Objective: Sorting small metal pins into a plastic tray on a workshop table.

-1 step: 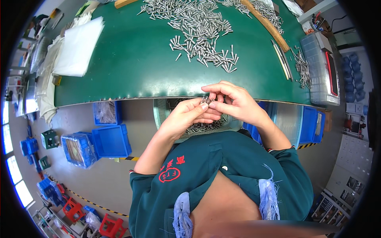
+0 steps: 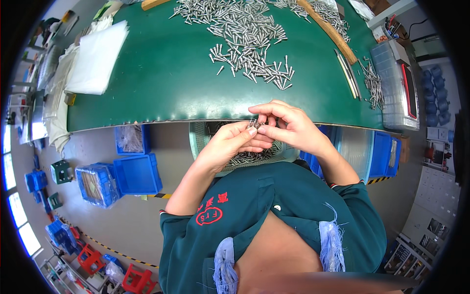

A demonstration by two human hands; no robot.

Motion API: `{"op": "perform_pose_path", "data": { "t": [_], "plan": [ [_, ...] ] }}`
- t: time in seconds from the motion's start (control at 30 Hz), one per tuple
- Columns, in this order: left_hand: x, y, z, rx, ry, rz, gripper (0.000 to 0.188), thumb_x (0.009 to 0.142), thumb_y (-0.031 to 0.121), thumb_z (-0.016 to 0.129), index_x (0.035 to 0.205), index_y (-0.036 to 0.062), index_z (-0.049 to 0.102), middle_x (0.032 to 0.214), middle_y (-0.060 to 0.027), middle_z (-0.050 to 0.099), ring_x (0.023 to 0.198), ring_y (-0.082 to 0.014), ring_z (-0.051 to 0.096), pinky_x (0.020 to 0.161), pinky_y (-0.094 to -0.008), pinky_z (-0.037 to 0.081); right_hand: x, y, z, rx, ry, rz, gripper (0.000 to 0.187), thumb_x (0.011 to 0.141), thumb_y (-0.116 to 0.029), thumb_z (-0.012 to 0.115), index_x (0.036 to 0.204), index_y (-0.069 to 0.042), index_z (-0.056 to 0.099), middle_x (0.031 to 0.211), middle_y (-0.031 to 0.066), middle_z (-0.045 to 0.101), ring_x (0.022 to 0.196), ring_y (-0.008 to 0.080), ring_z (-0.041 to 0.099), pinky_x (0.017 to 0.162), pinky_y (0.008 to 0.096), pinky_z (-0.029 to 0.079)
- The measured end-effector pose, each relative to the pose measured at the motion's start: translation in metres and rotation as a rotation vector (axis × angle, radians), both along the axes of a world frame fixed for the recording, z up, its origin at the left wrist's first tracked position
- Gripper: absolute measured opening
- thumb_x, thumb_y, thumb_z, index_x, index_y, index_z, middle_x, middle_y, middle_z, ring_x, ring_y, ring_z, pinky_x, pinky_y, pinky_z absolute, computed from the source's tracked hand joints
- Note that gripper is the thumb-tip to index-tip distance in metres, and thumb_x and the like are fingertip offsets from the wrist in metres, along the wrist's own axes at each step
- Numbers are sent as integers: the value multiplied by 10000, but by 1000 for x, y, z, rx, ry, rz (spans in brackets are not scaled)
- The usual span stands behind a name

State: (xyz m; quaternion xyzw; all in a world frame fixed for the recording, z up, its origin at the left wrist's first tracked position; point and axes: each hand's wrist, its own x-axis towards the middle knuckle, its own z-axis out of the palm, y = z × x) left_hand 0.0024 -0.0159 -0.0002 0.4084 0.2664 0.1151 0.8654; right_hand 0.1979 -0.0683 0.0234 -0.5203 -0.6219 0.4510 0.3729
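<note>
My left hand (image 2: 230, 143) is closed around a few small shiny metal parts (image 2: 254, 124), pinched between thumb and fingers. My right hand (image 2: 295, 128) meets it from the other side, its thumb and fingertips closed on the same parts, with the index finger arched above. The exact shape of the parts is largely hidden by the fingers. Both hands hover at the table's near edge, over a pale green basket (image 2: 197, 142) on my lap side that holds many dark metal pieces (image 2: 249, 158). Across the green tabletop (image 2: 161, 73) spreads a large heap of slim tapered metal pins (image 2: 245, 34).
Wooden strips (image 2: 329, 32) border the heap on the right. Nearby are pen-like rods (image 2: 347, 73), a smaller pile of thin metal pins (image 2: 372, 83) and a clear plastic case (image 2: 396, 88). White sheets (image 2: 98, 56) lie at the left. Blue crates (image 2: 138, 174) stand on the floor.
</note>
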Motion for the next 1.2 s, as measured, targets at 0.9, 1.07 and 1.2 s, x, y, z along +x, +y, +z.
{"op": "perform_pose_path", "data": {
  "t": [0.9,1.07,1.2],
  "plan": [
    [2,2,-3,30,12,25,314,992,188,459,1175,-51,548,1033,-172,663,969,-234,665,842,-305,548,-2,4,-4,-37,76,33,326,866,-53,639,1192,-45,618,883,-13,542,690,35,464,615,186,399],
    [2,3,0,145,51,15,305,983,150,464,1207,-46,531,1061,-150,658,991,-209,652,862,-303,528,-6,3,-7,97,-105,-14,180,879,-70,636,1050,-11,640,854,12,595,727,72,557,647,215,457],
    [-1,5,7,174,17,-11,296,949,86,517,1211,-51,527,1059,-148,659,988,-180,639,864,-296,506,-9,2,-7,-345,489,-161,162,949,-143,560,1027,-10,613,803,11,608,702,93,590,669,215,492]
  ]
}}
